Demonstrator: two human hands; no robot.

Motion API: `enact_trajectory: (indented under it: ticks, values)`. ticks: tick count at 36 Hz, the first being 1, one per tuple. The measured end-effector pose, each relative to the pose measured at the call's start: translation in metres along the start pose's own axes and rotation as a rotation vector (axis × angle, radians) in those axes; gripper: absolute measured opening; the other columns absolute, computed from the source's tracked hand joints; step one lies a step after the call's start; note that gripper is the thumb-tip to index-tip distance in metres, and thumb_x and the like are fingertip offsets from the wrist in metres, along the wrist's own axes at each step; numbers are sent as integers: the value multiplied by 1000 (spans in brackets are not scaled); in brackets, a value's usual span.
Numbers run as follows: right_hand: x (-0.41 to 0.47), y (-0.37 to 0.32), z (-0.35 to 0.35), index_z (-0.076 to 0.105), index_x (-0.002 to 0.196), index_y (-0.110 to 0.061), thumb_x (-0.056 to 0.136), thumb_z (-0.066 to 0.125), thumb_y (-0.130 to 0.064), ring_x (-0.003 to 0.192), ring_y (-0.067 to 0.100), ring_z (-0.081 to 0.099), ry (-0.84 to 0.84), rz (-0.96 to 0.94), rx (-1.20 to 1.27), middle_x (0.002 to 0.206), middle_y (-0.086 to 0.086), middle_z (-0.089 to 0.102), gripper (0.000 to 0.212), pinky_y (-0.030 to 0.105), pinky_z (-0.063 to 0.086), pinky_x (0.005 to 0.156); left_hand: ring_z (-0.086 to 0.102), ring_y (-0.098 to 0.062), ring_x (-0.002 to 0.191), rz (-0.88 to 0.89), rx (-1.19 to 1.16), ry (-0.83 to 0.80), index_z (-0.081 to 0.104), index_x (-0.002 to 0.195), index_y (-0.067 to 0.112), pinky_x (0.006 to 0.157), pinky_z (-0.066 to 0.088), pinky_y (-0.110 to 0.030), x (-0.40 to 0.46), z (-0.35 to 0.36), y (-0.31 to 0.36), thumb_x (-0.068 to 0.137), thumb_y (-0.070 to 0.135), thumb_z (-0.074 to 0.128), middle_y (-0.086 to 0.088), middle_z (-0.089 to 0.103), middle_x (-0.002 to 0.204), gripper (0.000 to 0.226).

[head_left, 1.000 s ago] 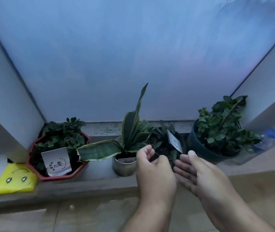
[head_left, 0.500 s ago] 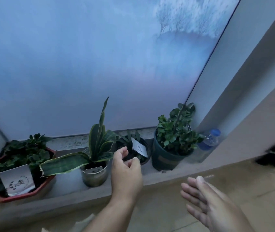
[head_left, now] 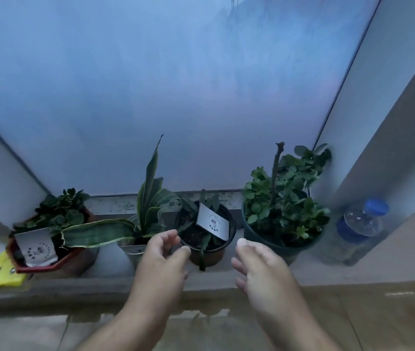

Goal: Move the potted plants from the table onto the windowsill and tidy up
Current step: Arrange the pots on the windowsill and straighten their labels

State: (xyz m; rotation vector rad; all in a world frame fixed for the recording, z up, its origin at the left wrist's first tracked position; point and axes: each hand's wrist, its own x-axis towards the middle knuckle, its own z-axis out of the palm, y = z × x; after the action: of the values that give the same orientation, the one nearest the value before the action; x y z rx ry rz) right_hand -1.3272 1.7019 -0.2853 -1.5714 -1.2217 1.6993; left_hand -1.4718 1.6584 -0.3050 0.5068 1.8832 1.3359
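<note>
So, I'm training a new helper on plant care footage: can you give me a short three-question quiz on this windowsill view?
1. True or false: the left hand grips the small black pot.
2. How many potted plants stand on the windowsill?
3. What stands right of the dark green pot? A) yellow cloth B) water bottle C) red pot

Key:
1. False: both hands are open, the right hand too, either side of that pot.
2. Four.
3. B.
</note>
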Motion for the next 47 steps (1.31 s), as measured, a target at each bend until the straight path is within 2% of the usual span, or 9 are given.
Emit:
enact_trajectory:
  ticks: [9, 21, 28, 33, 35, 39, 41, 43, 47]
  values:
    - [10, 23, 3, 58, 133, -17, 99, 54, -40, 102, 2, 60, -12, 151, 23, 115, -9, 64, 42, 34, 50, 94, 62, -17, 102, -237, 40, 34, 60, 112, 22, 72, 56, -39, -35, -11, -3, 90, 4, 66, 3, 63, 113, 29]
    - [28, 17, 17, 47, 145, -25, 99, 54, -43, 129, 16, 53, 36, 42, -109, 142, -7, 54, 50, 43, 41, 113, 61, -10, 107, -177, -36, -52, 56, 121, 25, 101, 52, -43, -10, -5, 3, 93, 14, 64, 10, 62, 114, 31]
    - [38, 17, 21, 57, 108, -23, 99, 52, -42, 68, 8, 43, 31, 11, -132, 81, -11, 50, 22, 31, 37, 66, 57, -21, 118, -304, -46, -25, 55, 129, 17, 107, 45, -49, 4, -6, 0, 89, 19, 67, -5, 62, 125, 42]
    - [40, 18, 23, 59, 89, -22, 102, 52, -35, 57, 9, 43, 39, -17, -126, 69, -9, 50, 19, 29, 33, 58, 55, -10, 83, -310, -125, -69, 58, 98, 19, 98, 48, -43, 12, 2, 11, 93, 11, 62, 2, 62, 93, 11]
    - [38, 16, 24, 59, 89, -27, 103, 50, -33, 66, 9, 52, 42, -42, -158, 76, -8, 59, 17, 31, 38, 61, 49, -11, 72, -310, -156, -66, 57, 85, 18, 88, 44, -38, 16, 2, 12, 93, 8, 60, 1, 57, 80, 13]
    - [37, 14, 25, 53, 140, -20, 103, 50, -32, 106, 10, 52, 37, -43, -163, 119, -8, 58, 39, 27, 36, 88, 41, -14, 63, -363, -236, -47, 52, 77, 15, 78, 38, -37, 24, 2, 8, 94, 7, 58, -1, 46, 70, 20]
    - [39, 13, 23, 50, 145, -17, 104, 50, -30, 111, 12, 51, 22, -37, -159, 128, -3, 58, 43, 26, 35, 91, 51, -17, 70, -398, -311, -56, 53, 81, 12, 77, 45, -37, 27, 3, 6, 95, 4, 55, -4, 52, 76, 16]
    - [38, 12, 23, 53, 140, -18, 104, 49, -29, 103, 10, 56, 3, -48, -143, 116, -10, 61, 38, 26, 38, 88, 62, -25, 100, -422, -390, -74, 58, 98, 3, 97, 50, -40, 28, 5, 5, 97, 3, 52, -11, 62, 98, 7]
    - [42, 15, 23, 62, 96, -30, 103, 51, -25, 66, 7, 55, -37, -56, -108, 75, -17, 66, 14, 26, 42, 65, 60, -29, 118, -457, -475, -69, 56, 122, -2, 102, 49, -43, 31, 8, 2, 98, 3, 50, -16, 62, 123, 25]
